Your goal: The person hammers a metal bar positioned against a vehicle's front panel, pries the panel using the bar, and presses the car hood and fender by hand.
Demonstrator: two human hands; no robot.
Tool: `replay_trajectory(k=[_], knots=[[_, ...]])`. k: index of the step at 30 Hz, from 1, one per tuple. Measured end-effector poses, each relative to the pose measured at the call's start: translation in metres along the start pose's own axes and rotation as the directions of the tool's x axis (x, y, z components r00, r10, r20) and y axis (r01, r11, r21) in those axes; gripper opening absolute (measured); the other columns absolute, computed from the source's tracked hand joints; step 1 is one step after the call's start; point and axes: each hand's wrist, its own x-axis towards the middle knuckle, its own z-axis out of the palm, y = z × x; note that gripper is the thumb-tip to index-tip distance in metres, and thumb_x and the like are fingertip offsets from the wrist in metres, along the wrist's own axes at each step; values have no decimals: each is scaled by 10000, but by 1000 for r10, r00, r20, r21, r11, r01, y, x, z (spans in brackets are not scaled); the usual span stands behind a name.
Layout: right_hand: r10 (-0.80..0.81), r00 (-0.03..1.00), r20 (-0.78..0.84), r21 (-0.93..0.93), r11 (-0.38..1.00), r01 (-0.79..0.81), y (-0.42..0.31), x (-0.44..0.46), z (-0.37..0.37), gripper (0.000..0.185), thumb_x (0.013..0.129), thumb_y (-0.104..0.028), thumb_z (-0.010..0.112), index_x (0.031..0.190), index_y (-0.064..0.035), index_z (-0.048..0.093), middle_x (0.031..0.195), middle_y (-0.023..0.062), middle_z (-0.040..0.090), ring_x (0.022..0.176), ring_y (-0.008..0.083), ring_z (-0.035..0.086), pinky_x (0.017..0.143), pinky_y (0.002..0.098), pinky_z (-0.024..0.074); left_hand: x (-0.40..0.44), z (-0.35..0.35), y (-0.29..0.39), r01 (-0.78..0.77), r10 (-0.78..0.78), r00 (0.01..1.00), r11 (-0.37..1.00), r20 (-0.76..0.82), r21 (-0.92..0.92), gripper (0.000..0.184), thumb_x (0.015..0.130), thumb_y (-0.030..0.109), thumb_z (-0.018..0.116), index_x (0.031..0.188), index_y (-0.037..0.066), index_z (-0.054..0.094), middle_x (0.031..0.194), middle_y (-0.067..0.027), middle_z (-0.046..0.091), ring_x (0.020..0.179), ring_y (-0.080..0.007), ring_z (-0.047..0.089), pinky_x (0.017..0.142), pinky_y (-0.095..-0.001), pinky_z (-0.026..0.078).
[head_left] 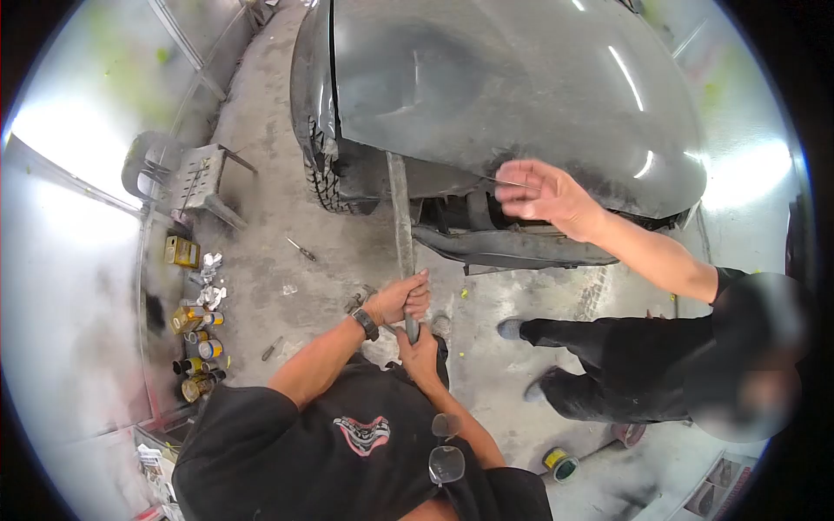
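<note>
My left hand (pixel 398 300), with a dark watch at its wrist, is closed around a long grey bar (pixel 400 213). Just below it, my right hand (pixel 419 354) grips the bar's near end. The bar points away from me, and its far end meets the front edge of a dark grey car hood (pixel 512 113); whether it goes under the edge I cannot tell. To the right, a co-worker's hand (pixel 543 198), fingers spread and slightly blurred, is at the hood's edge. Beneath the hood lies the open front of the car, with a dark bumper part (pixel 512 247).
A chair (pixel 201 181) stands at the left. Cans (pixel 184 252) and crumpled paper (pixel 211 286) line the left wall. A screwdriver (pixel 301 249) and another handled tool (pixel 272 349) lie on the floor. A co-worker (pixel 643 356) stands right, near an open tin (pixel 561 464).
</note>
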Motion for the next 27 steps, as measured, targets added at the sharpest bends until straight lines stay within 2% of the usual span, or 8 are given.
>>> replay_trajectory(k=[4,7,11,14,17,20,23,27], knots=[[13,993,118,-84,996,-3,22,-23,-6,343,885,-272,706,777,16,555,579,78,574,475,147,580,467,322,452,-3,-3,-4,-16,18,1000,998,-22,54,500,1025,480,483,652,183,332,560,69,256,483,-89,291,525,-266,307],[128,983,132,-5,992,-128,7,-30,-9,355,896,-291,701,779,15,564,587,71,582,487,147,599,475,317,468,-3,1,-4,12,-13,1000,999,20,48,502,1017,480,501,644,187,334,553,74,247,476,-85,281,506,-271,290],[240,957,163,12,970,-245,27,-38,-7,347,898,-309,701,828,17,603,622,86,611,490,151,604,480,315,476,1,-3,-8,41,-41,998,999,39,-12,497,1007,463,530,640,188,338,552,76,253,469,-85,276,492,-276,284],[149,987,64,-71,987,-145,28,-41,-7,461,866,-386,698,890,65,604,671,217,630,664,370,669,642,450,499,0,1,-8,20,-20,1000,1000,6,1,485,1008,444,533,642,190,342,551,80,255,470,-84,277,491,-273,291],[117,993,-13,-116,986,-118,-5,-44,-11,448,862,-373,694,880,67,614,738,263,640,759,435,665,703,479,493,4,0,-10,20,-20,1000,1000,-18,12,481,1012,438,527,646,190,337,554,86,252,466,-88,265,487,-274,301],[172,982,-73,-173,968,-183,14,-44,1,439,865,-357,687,882,76,622,744,276,646,757,445,666,697,480,492,2,-5,-10,0,0,1000,1000,18,24,471,1009,456,527,667,179,357,590,73,306,503,-86,304,522,-264,326],[101,984,-149,-208,969,-131,-14,-51,8,425,866,-341,685,853,80,629,771,296,652,746,455,661,674,480,489,-7,-11,-13,-17,34,987,994,158,-108,448,1007,468,523,715,146,415,665,37,384,581,-108,388,587,-272,375],[129,980,-149,-141,979,-150,1,-52,21,433,859,-332,692,799,89,616,679,247,632,674,388,671,637,469,492,-29,-17,-38,-8,36,971,993,238,-116,423,1010,466,496,780,111,489,749,-3,442,705,-166,464,676,-310,420]])
